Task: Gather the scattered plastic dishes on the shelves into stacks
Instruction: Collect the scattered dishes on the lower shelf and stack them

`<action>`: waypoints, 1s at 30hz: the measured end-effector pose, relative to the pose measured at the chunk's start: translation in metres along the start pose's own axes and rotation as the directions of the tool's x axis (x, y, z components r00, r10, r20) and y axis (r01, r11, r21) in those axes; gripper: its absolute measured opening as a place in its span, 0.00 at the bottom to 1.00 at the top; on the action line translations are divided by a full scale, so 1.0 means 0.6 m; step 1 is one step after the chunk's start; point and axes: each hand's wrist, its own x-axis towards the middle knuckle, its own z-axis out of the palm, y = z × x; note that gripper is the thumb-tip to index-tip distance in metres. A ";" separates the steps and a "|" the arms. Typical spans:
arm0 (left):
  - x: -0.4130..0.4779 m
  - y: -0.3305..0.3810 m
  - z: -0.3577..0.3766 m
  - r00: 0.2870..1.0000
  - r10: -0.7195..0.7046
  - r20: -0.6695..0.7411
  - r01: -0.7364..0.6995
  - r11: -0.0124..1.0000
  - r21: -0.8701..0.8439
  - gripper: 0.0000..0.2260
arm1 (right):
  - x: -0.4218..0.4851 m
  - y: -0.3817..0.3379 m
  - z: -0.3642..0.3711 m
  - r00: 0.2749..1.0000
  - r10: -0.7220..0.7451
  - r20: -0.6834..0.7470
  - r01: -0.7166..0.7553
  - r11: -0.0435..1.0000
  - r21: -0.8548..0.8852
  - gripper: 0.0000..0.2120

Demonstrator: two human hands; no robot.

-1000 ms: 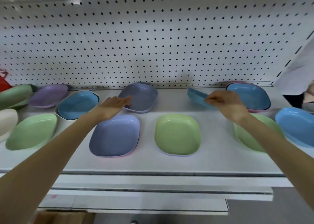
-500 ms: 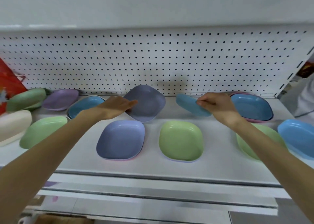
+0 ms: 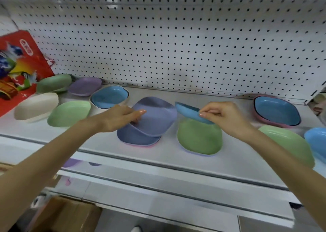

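My left hand (image 3: 121, 117) grips the rim of a periwinkle dish (image 3: 156, 115), tilted just over a second periwinkle dish (image 3: 134, 137) that lies on a pink one on the white shelf (image 3: 105, 143). My right hand (image 3: 224, 116) pinches a blue dish (image 3: 190, 111) by its edge, tilted above a green dish (image 3: 199, 137) that sits on a lilac one. More dishes lie about the shelf: blue in white (image 3: 109, 96), green (image 3: 69, 112), cream (image 3: 36, 106), lilac (image 3: 85, 86), dark green (image 3: 53, 82), blue in pink (image 3: 276, 111), green (image 3: 289, 142), blue (image 3: 316, 142).
A white pegboard (image 3: 176, 46) backs the shelf. A red printed bag (image 3: 15, 68) leans at the far left. Lower shelf edges (image 3: 158, 193) jut out below, with a cardboard box (image 3: 58, 216) on the floor.
Both hands brought their dishes forward and down: the periwinkle dish now hangs over the front periwinkle one, the blue dish over the green one. The view shifted right.
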 end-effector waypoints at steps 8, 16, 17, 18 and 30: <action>-0.055 -0.018 0.028 0.993 0.089 -0.083 -0.090 0.996 -0.007 0.40 | -0.040 0.013 0.039 0.998 -0.031 0.050 0.039 0.985 -0.168 0.11; -0.071 -0.012 0.048 0.942 0.229 -0.245 -0.197 0.969 0.147 0.05 | -0.086 0.019 0.055 0.997 -0.030 -0.073 0.019 0.989 -0.144 0.09; -0.069 -0.013 0.049 0.931 0.236 -0.280 -0.206 0.969 0.134 0.03 | -0.089 0.016 0.055 0.995 -0.019 -0.100 0.009 0.995 -0.103 0.10; -0.066 -0.014 0.048 0.923 0.228 -0.310 -0.208 0.973 0.099 0.02 | -0.091 0.013 0.054 0.992 -0.006 -0.124 -0.001 0.998 -0.056 0.12; -0.051 -0.039 0.051 0.938 0.205 -0.281 -0.172 0.975 0.139 0.10 | -0.108 0.001 0.057 0.986 0.025 -0.167 -0.016 0.998 0.055 0.13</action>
